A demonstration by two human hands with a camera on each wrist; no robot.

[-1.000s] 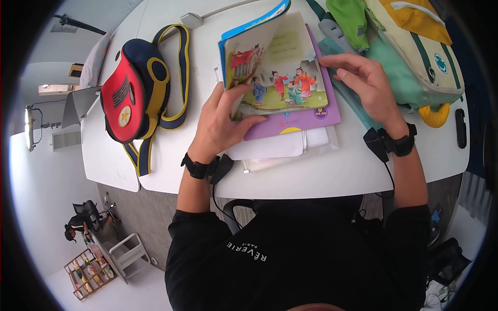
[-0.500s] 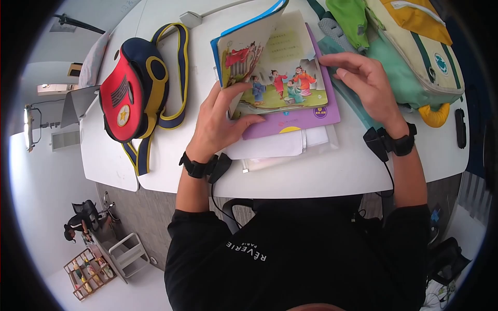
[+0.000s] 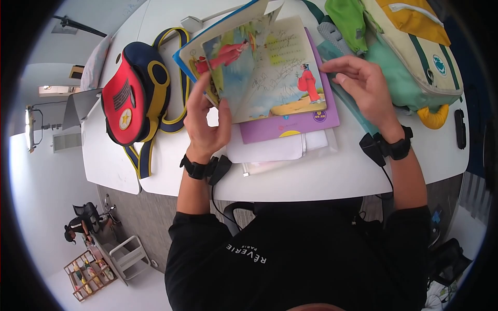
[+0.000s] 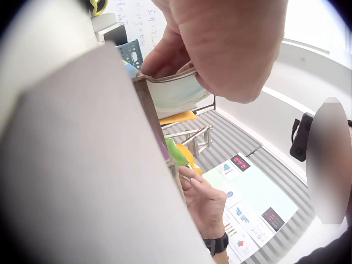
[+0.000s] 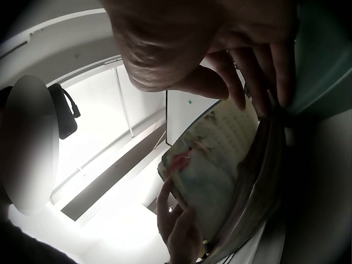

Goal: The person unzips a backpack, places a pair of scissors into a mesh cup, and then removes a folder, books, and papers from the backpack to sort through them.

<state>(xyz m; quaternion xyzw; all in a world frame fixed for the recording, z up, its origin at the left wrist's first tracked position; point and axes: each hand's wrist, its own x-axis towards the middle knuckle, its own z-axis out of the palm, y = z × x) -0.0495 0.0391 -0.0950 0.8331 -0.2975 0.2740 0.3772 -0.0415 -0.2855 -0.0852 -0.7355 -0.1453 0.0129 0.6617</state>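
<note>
An open picture book (image 3: pixel 288 78) with painted figures lies on a purple book (image 3: pixel 290 125). My left hand (image 3: pixel 207 122) grips the raised left pages and blue cover at their lower edge. In the left wrist view the thumb (image 4: pixel 231 49) is on one side of a bent page (image 4: pixel 176 93). My right hand (image 3: pixel 363 88) has loosely bent fingers, their tips at the right edges of the books. The right wrist view shows this right hand (image 5: pixel 203 49) above the page edges, with the left hand (image 5: pixel 179 231) at the far side.
A red and navy bag (image 3: pixel 122 101) with yellow-trimmed straps lies at left. A green and cream backpack (image 3: pixel 415 62) is at right, beside a teal folder (image 3: pixel 353 106). White papers (image 3: pixel 270 146) stick out under the books on the white table (image 3: pixel 311 181). A black object (image 3: pixel 460 128) lies far right.
The left hand has moved left and swung the pages and cover over that way. A different spread, with a single red-robed figure on the right page, now shows. The right hand has barely moved.
</note>
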